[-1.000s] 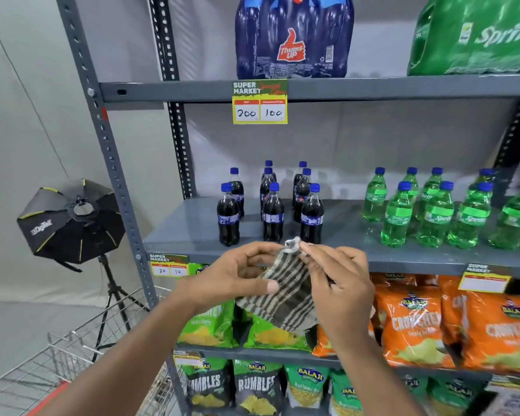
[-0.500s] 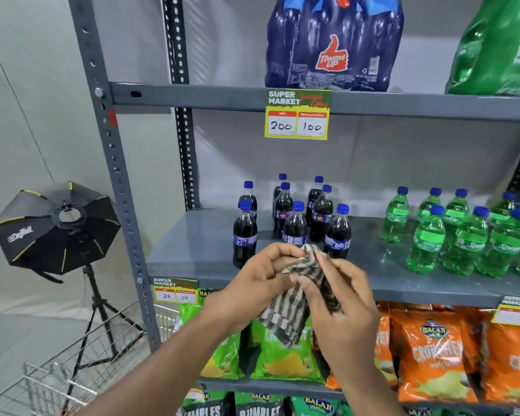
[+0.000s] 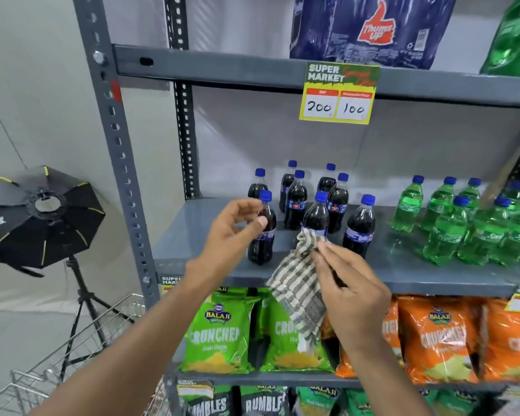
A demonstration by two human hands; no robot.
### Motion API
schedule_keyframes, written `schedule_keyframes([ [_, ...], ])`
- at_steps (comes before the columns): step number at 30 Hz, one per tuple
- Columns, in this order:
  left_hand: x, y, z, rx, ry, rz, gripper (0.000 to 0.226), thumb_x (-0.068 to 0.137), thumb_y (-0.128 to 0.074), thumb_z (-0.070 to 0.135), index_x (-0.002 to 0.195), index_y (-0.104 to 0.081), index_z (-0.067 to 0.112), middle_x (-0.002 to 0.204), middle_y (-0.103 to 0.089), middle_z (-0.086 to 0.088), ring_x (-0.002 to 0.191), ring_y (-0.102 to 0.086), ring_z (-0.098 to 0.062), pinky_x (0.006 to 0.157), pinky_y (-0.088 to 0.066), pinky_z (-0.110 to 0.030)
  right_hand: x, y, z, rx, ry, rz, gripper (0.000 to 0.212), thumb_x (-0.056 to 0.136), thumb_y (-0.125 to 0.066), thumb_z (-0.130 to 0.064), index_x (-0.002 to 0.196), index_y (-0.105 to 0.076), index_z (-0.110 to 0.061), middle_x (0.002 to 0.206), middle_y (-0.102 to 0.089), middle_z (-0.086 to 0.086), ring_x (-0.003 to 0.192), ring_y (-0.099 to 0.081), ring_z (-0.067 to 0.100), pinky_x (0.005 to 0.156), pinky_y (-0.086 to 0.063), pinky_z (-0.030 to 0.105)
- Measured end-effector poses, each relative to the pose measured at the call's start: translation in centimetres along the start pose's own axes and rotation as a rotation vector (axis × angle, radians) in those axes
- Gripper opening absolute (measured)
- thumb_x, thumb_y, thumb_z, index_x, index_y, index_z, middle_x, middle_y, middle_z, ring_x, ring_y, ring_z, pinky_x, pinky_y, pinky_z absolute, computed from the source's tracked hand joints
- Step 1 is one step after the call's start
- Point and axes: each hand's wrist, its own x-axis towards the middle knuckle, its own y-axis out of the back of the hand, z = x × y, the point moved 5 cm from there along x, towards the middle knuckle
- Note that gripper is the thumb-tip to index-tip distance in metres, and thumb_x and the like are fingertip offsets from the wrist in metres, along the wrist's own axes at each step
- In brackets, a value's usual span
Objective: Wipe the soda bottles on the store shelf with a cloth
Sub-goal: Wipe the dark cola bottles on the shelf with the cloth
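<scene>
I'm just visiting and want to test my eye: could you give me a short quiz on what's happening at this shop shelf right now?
1. True or false: both hands grip the striped cloth.
2. Which hand is open and reaching toward the front-left cola bottle? A) left hand B) right hand
3. Fill in: the green soda bottles stand to the ____ of the cola bottles.

Key
1. False: only the right hand holds it, pinched in its fingers.
2. A: the left hand is open beside that bottle; whether it touches is unclear.
3. Right.
</scene>
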Motion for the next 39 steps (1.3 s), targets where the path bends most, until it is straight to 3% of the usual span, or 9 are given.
schedule_keyframes([
  [3, 2.7, 0.4, -0.9, 0.020, 0.053, -0.004, 0.027, 0.096, -0.066, 0.016, 0.119, -0.064, 0.030, 0.125, -0.067, 0.008, 0.119, -0.059, -0.004, 0.102, -0.047, -0.024, -0.2, -1.5, 0.6, 0.064, -0.019, -0.043, 0.026, 0.082, -0.080, 0.001, 0.108, -0.075, 0.002, 0.105, -0.075, 0.011, 0.098, -0.073, 0.010, 0.087, -0.060, 0.025],
  [7, 5.8, -0.5, -1.6, 0.078, 0.122, -0.169, 0.036, 0.100, -0.058, 0.030, 0.136, -0.058, 0.028, 0.142, -0.059, 0.012, 0.129, -0.052, 0.003, 0.100, -0.041, -0.012, -0.4, -3.9, 1.1, 0.115, -0.016, -0.080, 0.024, 0.081, -0.079, 0.000, 0.105, -0.077, 0.000, 0.107, -0.074, 0.007, 0.099, -0.072, 0.008, 0.091, -0.058, 0.024],
  [11, 7.7, -1.5, -2.6, 0.087, 0.176, -0.259, 0.031, 0.102, -0.054, 0.025, 0.130, -0.064, 0.017, 0.135, -0.067, 0.000, 0.131, -0.057, -0.011, 0.117, -0.035, -0.038, 0.1, -6.0, 1.8, 0.165, -0.014, -0.104, 0.026, 0.079, -0.083, 0.003, 0.104, -0.077, -0.002, 0.106, -0.075, 0.006, 0.100, -0.070, 0.006, 0.093, -0.055, 0.020],
  [16, 7.9, -1.4, -3.3, -0.061, 0.200, -0.289, 0.035, 0.102, -0.053, 0.021, 0.131, -0.061, 0.004, 0.129, -0.070, -0.011, 0.128, -0.061, -0.021, 0.110, -0.042, -0.034, 1.7, -9.0, 2.4, 0.176, -0.020, -0.154, 0.027, 0.084, -0.079, 0.002, 0.109, -0.077, -0.003, 0.111, -0.075, 0.008, 0.102, -0.070, 0.013, 0.095, -0.056, 0.028],
  [19, 7.9, -1.6, -3.3, -0.080, 0.208, -0.290, 0.037, 0.098, -0.056, 0.026, 0.127, -0.062, 0.004, 0.127, -0.071, -0.012, 0.128, -0.060, -0.021, 0.107, -0.044, -0.033, 2.3, -10.6, 2.6, 0.073, -0.008, -0.212, 0.028, 0.084, -0.077, 0.005, 0.110, -0.077, -0.005, 0.112, -0.076, 0.007, 0.095, -0.070, 0.027, 0.084, -0.059, 0.039],
  [24, 7.9, -1.9, -3.2, -0.109, 0.218, -0.276, 0.030, 0.101, -0.050, 0.021, 0.123, -0.061, 0.004, 0.123, -0.072, -0.011, 0.124, -0.063, -0.018, 0.097, -0.050, -0.026, 2.7, -11.3, 2.5, -0.110, 0.073, -0.198, 0.024, 0.083, -0.073, 0.003, 0.102, -0.080, -0.009, 0.103, -0.078, 0.002, 0.085, -0.063, 0.030, 0.076, -0.056, 0.039],
  [28, 7.8, -1.7, -3.4, -0.107, 0.217, -0.248, 0.030, 0.107, -0.041, 0.014, 0.126, -0.059, 0.000, 0.128, -0.068, -0.019, 0.124, -0.063, -0.021, 0.097, -0.049, -0.023, 0.8, -11.0, 3.8, -0.086, -0.005, -0.240, 0.029, 0.072, -0.074, 0.016, 0.093, -0.079, -0.003, 0.086, -0.074, 0.005, 0.083, -0.062, 0.028, 0.073, -0.054, 0.036],
  [32, 7.6, -1.7, -3.6, -0.131, 0.219, -0.242, 0.029, 0.107, -0.042, 0.016, 0.124, -0.062, 0.004, 0.122, -0.074, -0.008, 0.122, -0.065, -0.018, 0.093, -0.049, -0.018, -2.5, -10.7, 5.3, -0.104, -0.095, -0.370, 0.025, 0.069, -0.079, 0.013, 0.085, -0.079, -0.006, 0.080, -0.072, 0.000, 0.076, -0.058, 0.025, 0.063, -0.045, 0.030],
  [39, 7.5, -1.7, -3.9, -0.174, 0.217, -0.219, 0.027, 0.105, -0.045, 0.021, 0.116, -0.068, 0.013, 0.123, -0.073, -0.011, 0.125, -0.063, -0.025, 0.106, -0.041, -0.034, -1.8, -11.4, 3.9, -0.038, -0.022, -0.279, 0.023, 0.081, -0.070, 0.009, 0.099, -0.077, -0.004, 0.101, -0.072, 0.007, 0.092, -0.060, 0.024, 0.083, -0.053, 0.031],
])
